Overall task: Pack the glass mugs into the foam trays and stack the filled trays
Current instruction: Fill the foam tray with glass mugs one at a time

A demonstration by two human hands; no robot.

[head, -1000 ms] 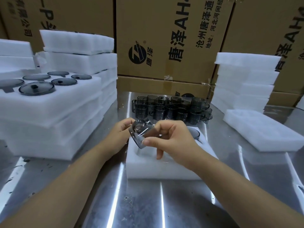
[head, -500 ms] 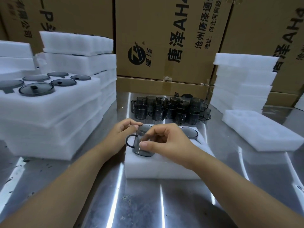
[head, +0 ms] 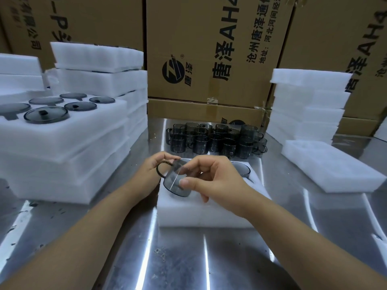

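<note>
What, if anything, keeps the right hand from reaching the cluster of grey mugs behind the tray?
Probably only its load, so yes, likely reachable. The right hand grips a grey glass mug with the left hand over the foam tray. The mug cluster stands just beyond it, nothing tall between.

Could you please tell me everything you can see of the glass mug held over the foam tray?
The glass mug is short, round, of smoky grey see-through glass, with a dark loop handle pointing left. It is tilted over the near left part of the foam tray. The left hand pinches it by the handle; the right hand pinches its body. Whether it touches the foam is unclear.
</note>
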